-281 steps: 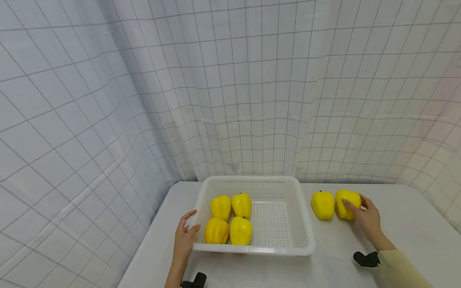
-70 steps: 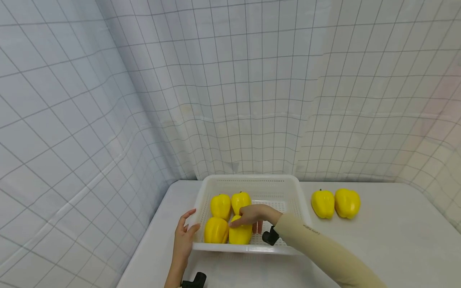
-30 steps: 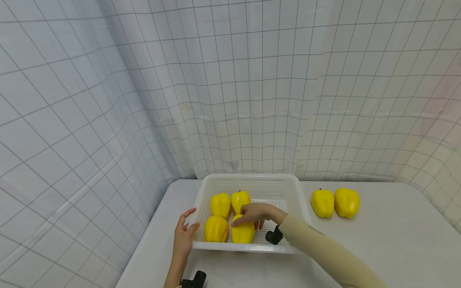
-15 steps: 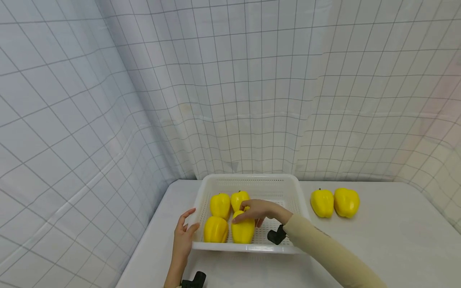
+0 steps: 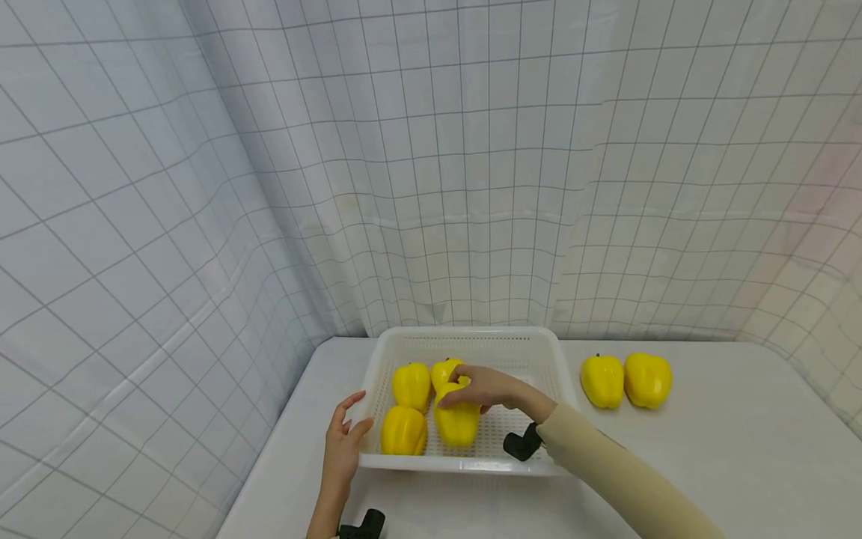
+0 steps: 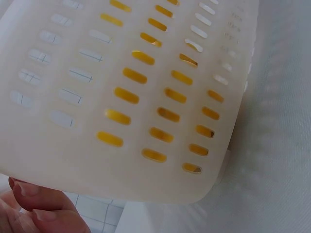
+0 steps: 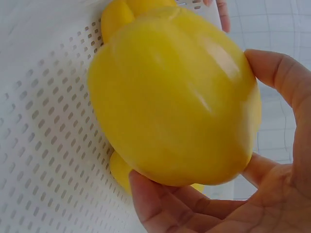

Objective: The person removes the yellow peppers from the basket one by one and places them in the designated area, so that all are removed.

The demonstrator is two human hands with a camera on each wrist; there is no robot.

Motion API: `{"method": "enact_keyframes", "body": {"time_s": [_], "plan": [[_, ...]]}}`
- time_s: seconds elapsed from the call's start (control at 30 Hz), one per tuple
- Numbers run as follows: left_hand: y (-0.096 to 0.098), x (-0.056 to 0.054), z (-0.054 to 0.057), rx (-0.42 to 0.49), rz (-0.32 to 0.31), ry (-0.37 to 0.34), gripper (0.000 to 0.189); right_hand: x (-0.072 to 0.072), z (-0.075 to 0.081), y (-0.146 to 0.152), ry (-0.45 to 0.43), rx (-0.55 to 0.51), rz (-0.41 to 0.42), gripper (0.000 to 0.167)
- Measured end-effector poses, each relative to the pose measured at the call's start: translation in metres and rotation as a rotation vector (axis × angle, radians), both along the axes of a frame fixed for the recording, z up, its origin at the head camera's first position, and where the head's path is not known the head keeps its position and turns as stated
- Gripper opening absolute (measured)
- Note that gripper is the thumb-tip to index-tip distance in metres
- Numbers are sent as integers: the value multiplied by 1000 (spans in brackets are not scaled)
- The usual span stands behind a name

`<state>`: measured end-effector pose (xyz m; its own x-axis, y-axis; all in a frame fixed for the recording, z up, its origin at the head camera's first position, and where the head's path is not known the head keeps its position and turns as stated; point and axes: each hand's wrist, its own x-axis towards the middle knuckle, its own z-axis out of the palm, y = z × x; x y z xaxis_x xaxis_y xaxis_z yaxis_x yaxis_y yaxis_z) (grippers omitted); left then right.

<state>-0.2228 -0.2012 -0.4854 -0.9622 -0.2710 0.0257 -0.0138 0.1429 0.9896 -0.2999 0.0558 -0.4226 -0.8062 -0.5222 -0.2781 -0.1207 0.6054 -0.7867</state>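
Note:
Inside the white perforated basket (image 5: pixel 521 465), my right hand (image 5: pixel 486 389) grips a yellow bell pepper (image 5: pixel 458 424) between thumb and fingers. The right wrist view shows this pepper (image 7: pixel 175 97) large, tilted over the basket floor, thumb on one side and fingers (image 7: pixel 150 199) on the other. Another bell pepper (image 5: pixel 444 370) is partly hidden behind it. Two more bell peppers, one at the back (image 5: pixel 411 385) and one in front (image 5: pixel 403 430), stand along the basket's left side. My left hand (image 5: pixel 345 449) holds the basket's left rim; its fingertips (image 6: pixel 43 215) show at the rim's edge.
On the white table (image 5: pixel 727 442), right of the basket, stand two yellow bell peppers side by side, one left (image 5: pixel 602 382) and one right (image 5: pixel 648 380). A grid-patterned curtain (image 5: pixel 471 187) hangs behind and at the left. Black cameras are worn on both wrists.
Earlier my right hand was on the rightmost pepper outside the basket. Since then it has reached in, gripped the front pepper and shifted it right, then up. My left hand has stayed put.

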Motion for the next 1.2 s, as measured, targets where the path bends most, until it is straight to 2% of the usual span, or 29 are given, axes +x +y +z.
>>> {"method": "enact_keyframes", "body": {"time_s": [0.27,0.43,0.87,1.2], "plan": [[1,2,2,10,-5,-2,44,-1,-1,5,40,-92,-58,61],[0,4,2,10,-16,5,44,1,-1,7,82,-94,-114,66],[0,2,2,-4,0,2,44,9,10,17,117,-148,-169,48],[1,3,2,-2,-3,12,44,12,11,22,92,-204,-233,48]]}}
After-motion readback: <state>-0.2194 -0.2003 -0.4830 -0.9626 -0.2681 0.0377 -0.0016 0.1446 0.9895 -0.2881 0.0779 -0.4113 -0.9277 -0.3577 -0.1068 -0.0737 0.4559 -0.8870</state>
